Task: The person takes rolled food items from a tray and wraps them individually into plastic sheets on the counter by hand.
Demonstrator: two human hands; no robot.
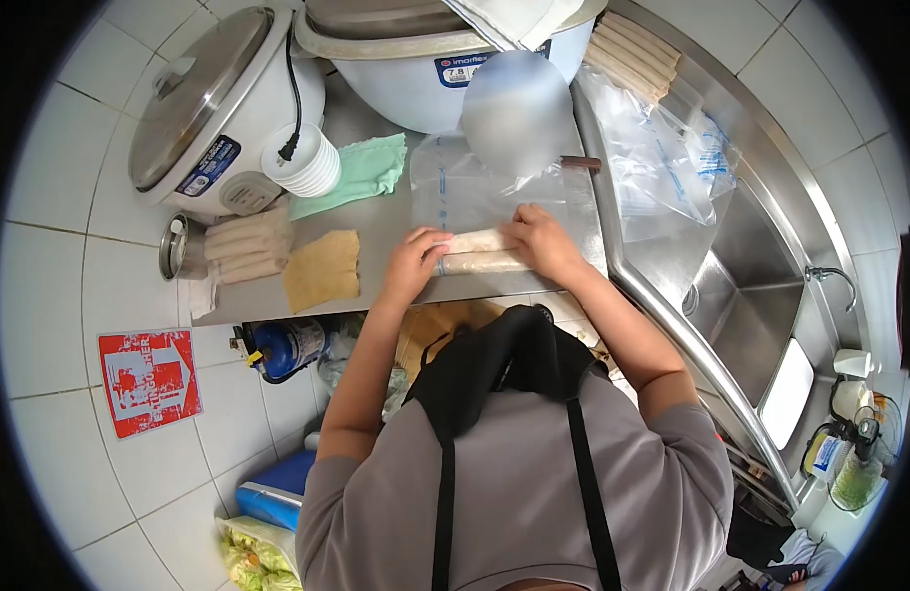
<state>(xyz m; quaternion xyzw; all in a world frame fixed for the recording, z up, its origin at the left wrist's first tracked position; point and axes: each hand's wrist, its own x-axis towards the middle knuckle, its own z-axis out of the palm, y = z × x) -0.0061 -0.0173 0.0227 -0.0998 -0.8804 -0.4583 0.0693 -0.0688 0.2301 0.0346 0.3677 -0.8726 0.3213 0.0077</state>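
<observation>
Two pale, long rolls lie side by side on clear plastic at the counter's front edge. My left hand (416, 258) has its fingers closed on the left end of the upper roll (475, 242). On the right end of that same roll, my right hand (541, 242) rests with bent fingers gripping it. The lower roll (483, 263) lies just below, nearer my body. The clear plastic sheet (437, 182) with blue print spreads on the steel counter beyond my hands.
More rolls (248, 246) lie at the left beside a yellow cloth (322, 271), a green cloth (361, 172) and stacked white cups (307, 165). Large cookers (214, 108) stand behind. At right are plastic bags (642, 148), stacked rolls (632, 49) and a sink (750, 256).
</observation>
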